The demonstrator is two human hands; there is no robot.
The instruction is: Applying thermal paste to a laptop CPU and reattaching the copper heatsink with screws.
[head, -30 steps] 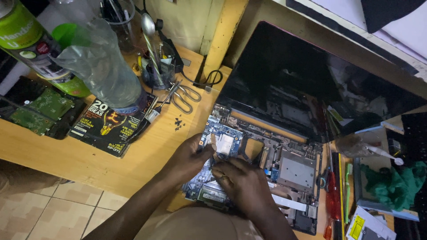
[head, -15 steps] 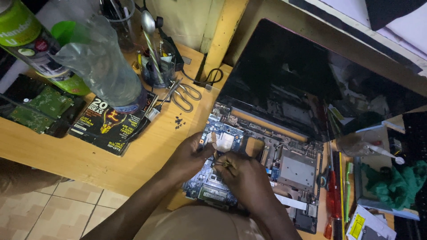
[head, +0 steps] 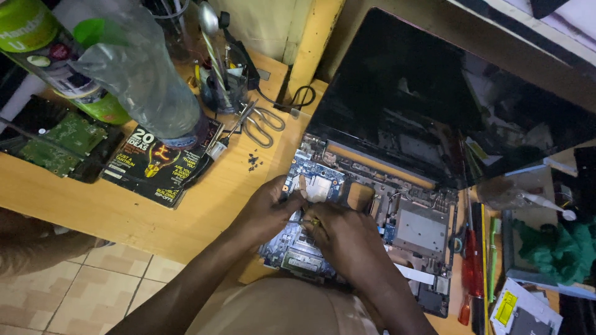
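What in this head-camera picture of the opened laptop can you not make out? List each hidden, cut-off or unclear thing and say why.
1. What the fingertips pinch: the left hand and right hand meet over the circuit board and cover it.
2. The board under both hands: hidden.
3. The loose dark bits on the table: too small to identify.
4. The green bottle: cut off by the top-left edge.
5. The laptop screen: dark, showing only reflections.

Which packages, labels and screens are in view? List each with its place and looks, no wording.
Laptop screen: top right, tilted back, dark rectangle, off.
Green bottle: top left, lying slanted, printed label with white and red.
Magazine: left on the desk, black cover, yellow bulb picture.
Yellow label: bottom right, on a flat silver drive.
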